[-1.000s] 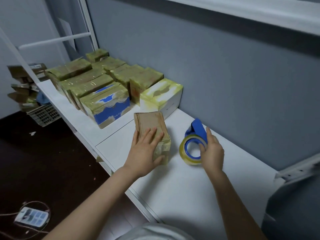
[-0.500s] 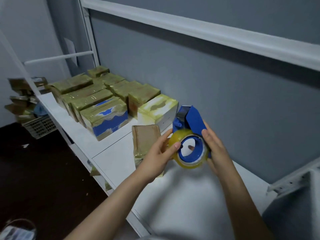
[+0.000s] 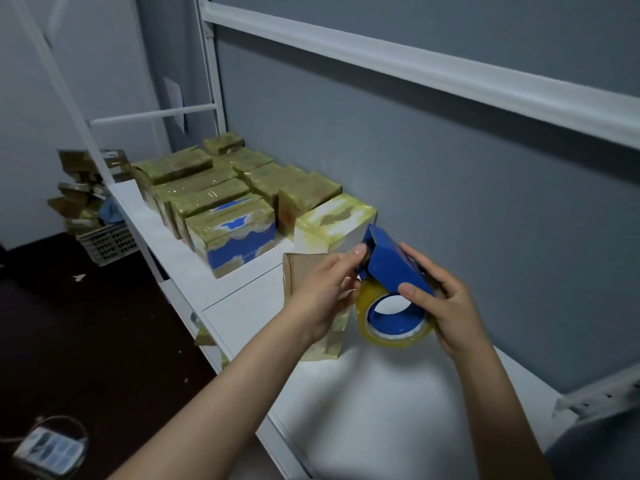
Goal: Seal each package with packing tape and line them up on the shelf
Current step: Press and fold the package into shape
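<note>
Shelf (image 3: 398, 393): a white board running from the lower right of the frame up to the left, used as both bench and store. Sealed packages (image 3: 207, 199): packed side by side in the upper-left middle, glossy with yellowish tape. They sit hard against one another, I judge so the line takes little room and leaves the near end free for work. At the near end of that row are a blue-and-white box (image 3: 239, 240) and a white box (image 3: 332, 220), both taped over. Brown package (image 3: 311, 337): centre of the frame, standing on the shelf just short of the row, partly hidden behind my left wrist. Tape shows low on it but its top looks bare, so I take it as the one in hand, parked within reach. Dispenser (image 3: 391, 265): blue, held in the air right of centre above the shelf, its nose toward the white box. The tape roll (image 3: 391, 330) hangs below so the roll can turn freely. Right hand (image 3: 446, 303): wrapped round the dispenser's back, thumb across the blue guard and fingers behind, carrying its weight. Left hand (image 3: 325, 289): forefinger and thumb nip the dispenser's nose, most likely hunting the loose tape end. Whether the end is actually caught between them I cannot tell. Next call, as I read it: draw out a length and lay it over the brown package's top.
</note>
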